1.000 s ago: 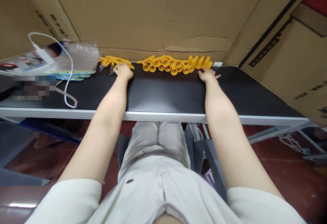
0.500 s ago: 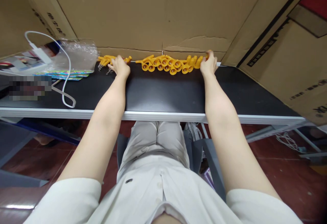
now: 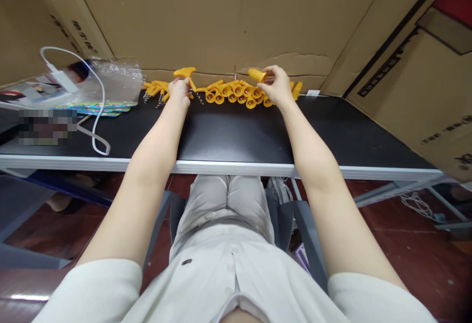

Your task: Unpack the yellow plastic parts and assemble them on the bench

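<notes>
My left hand (image 3: pixel 180 90) holds up a yellow T-shaped plastic piece (image 3: pixel 185 73) with a small metal spring hanging below it, just above the far edge of the black table (image 3: pixel 236 136). In my right hand (image 3: pixel 277 85) is a yellow cup-shaped plastic piece (image 3: pixel 257 74), pinched by the fingertips and lifted above the row. Between and under the hands lies a row of yellow cup pieces (image 3: pixel 236 95). A pile of yellow T-shaped pieces (image 3: pixel 157 88) with springs lies left of my left hand.
Cardboard sheets (image 3: pixel 206 18) wall the table's back and right side. At the far left lie a clear plastic bag (image 3: pixel 114 79), a white charger with its cable (image 3: pixel 96 116), and colourful printed packets (image 3: pixel 99 109). The table's white front edge (image 3: pixel 221 167) runs above my lap.
Both hands were resting on the piles at the table's back. Now each has lifted a yellow piece, and my right hand has moved left toward the middle.
</notes>
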Demonstrator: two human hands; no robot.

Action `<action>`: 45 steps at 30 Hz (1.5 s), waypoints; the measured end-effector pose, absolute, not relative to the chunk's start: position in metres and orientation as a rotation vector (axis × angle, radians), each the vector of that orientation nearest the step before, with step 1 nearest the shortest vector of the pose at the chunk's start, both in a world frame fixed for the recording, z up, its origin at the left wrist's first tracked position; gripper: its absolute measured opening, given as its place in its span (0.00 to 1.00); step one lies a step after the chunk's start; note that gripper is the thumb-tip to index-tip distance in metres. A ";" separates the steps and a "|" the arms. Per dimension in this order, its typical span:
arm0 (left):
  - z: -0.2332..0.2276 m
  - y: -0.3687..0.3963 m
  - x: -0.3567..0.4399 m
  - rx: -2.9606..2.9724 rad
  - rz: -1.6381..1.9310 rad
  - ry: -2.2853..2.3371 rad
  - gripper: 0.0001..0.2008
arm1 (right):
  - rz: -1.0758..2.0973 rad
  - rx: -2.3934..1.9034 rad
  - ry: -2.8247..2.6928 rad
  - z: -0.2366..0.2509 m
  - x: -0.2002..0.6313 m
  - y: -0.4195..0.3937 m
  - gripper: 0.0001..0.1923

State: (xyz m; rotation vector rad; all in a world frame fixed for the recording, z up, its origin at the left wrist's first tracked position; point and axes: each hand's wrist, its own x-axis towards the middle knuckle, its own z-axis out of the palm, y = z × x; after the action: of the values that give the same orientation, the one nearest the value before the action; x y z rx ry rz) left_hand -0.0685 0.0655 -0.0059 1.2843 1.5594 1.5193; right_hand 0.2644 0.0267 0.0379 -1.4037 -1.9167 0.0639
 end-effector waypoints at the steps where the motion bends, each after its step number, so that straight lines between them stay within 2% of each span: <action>1: -0.005 0.062 -0.063 1.125 1.567 1.519 0.27 | 0.096 -1.372 -1.961 0.037 0.261 0.025 0.30; 3: -0.003 0.055 -0.052 0.930 1.615 1.427 0.26 | 0.168 -1.320 -2.042 0.035 0.255 0.019 0.30; 7: 0.003 0.044 -0.039 0.931 1.598 1.349 0.16 | 0.271 -1.243 -2.140 0.032 0.246 0.010 0.28; 11: 0.008 0.039 -0.036 1.104 1.514 1.432 0.13 | 0.317 -1.197 -2.188 0.029 0.239 0.006 0.25; 15: 0.009 0.038 -0.033 1.186 1.482 1.442 0.11 | 0.351 -1.173 -2.231 0.026 0.233 0.004 0.27; 23: 0.018 0.010 0.006 0.501 1.591 1.118 0.22 | 0.418 -1.075 -2.338 0.014 0.225 0.013 0.27; 27: 0.029 -0.010 0.018 0.403 1.670 1.052 0.32 | 0.419 -1.059 -2.343 0.008 0.225 0.019 0.28; 29: 0.032 -0.014 0.018 0.424 1.711 1.064 0.31 | 0.430 -1.060 -2.335 0.007 0.227 0.021 0.28; 33: 0.031 -0.005 0.007 0.396 1.837 1.094 0.17 | 0.465 -1.053 -2.309 0.007 0.229 0.021 0.27; 39: 0.023 0.037 -0.023 0.690 1.834 1.337 0.27 | 0.523 -1.001 -2.259 0.008 0.228 0.022 0.29; 45: 0.018 0.056 -0.034 0.951 1.700 1.483 0.27 | 0.673 -0.928 -2.193 0.006 0.223 0.024 0.29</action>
State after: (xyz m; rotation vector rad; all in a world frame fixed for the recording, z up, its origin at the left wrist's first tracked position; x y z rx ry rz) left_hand -0.0341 0.0556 0.0181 0.9509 1.4833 1.7001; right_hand 0.2231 0.0242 0.0064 -0.9281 -2.1929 0.6732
